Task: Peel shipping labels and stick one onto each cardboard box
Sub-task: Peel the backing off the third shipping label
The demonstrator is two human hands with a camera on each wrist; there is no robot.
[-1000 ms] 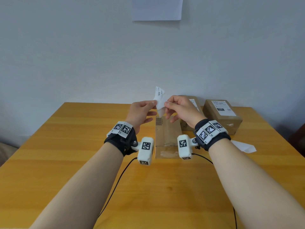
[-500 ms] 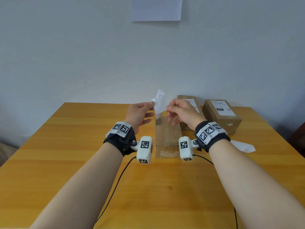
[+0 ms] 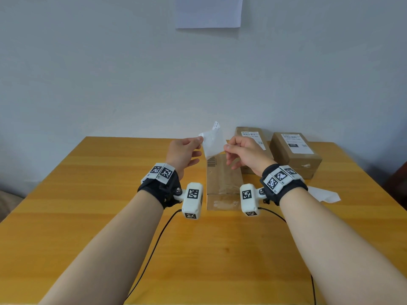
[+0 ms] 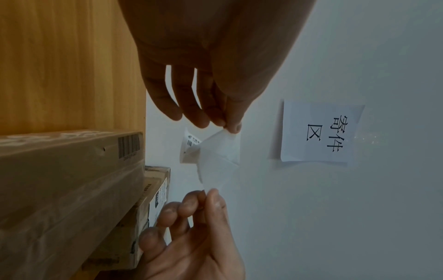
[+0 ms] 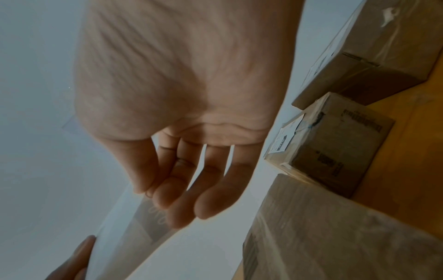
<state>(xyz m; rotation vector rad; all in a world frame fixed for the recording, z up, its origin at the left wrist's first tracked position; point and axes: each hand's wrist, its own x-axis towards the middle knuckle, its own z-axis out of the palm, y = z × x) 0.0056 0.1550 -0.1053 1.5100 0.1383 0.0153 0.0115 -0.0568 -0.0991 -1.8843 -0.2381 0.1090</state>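
Observation:
Above the table, both hands hold a white shipping label (image 3: 211, 142) and its backing between them. My left hand (image 3: 199, 139) pinches the upper left corner. My right hand (image 3: 226, 147) pinches the lower right corner. In the left wrist view, the two layers (image 4: 217, 161) are spread apart, with a printed strip (image 4: 189, 144) curling behind them. A plain brown cardboard box (image 3: 223, 177) with a barcode lies below the hands, bare on top. Two more boxes (image 3: 251, 139) (image 3: 295, 154) behind my right hand each carry a white label.
The wooden table (image 3: 88, 205) ends at a pale wall, where a paper sign (image 3: 208, 12) hangs. A loose white backing sheet (image 3: 326, 194) lies right of my right wrist. Thin black cables (image 3: 154, 249) run along the table under both forearms.
My hands have drawn apart sideways, the left going left and the right going right and down. The label sheet between them has opened out wider. The boxes have not moved.

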